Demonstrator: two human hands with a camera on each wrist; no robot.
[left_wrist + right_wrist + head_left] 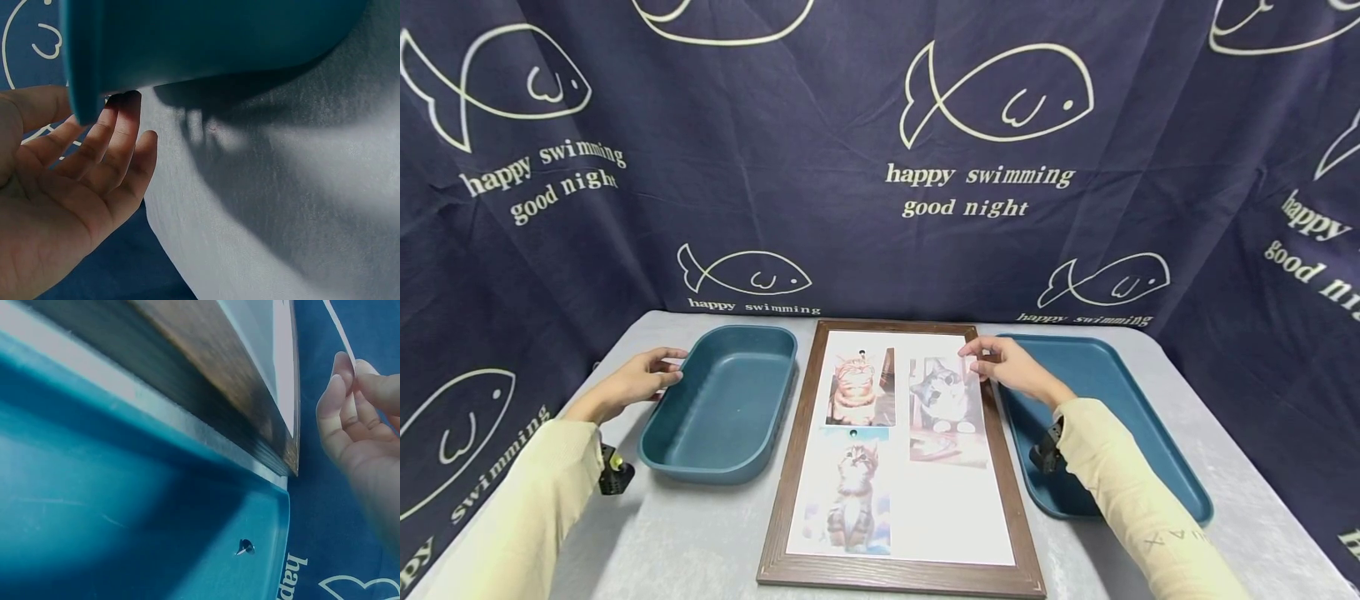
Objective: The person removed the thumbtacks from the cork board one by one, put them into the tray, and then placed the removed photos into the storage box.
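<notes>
In the head view my right hand (1011, 365) pinches the upper right corner of a grey-and-white cat picture (946, 408) over the white board (955, 521). The right wrist view shows the picture's thin edge (340, 328) between thumb and fingers of the hand (369, 425). My left hand (638, 381) is at the left rim of the deep teal bin (718, 475); in the left wrist view its thumb and fingers (122, 134) lie on either side of the rim (81, 81). Two other cat pictures, an orange cat (856, 396) and a kitten (850, 496), lie on the board's left half, each with a dark pin at its top.
The brown wooden frame (898, 575) surrounds the board. To its right lies a shallow teal tray (1097, 375), with a small dark pin (247, 546) in it in the right wrist view. A dark blue fish-print curtain (865, 208) hangs behind the grey table (688, 542).
</notes>
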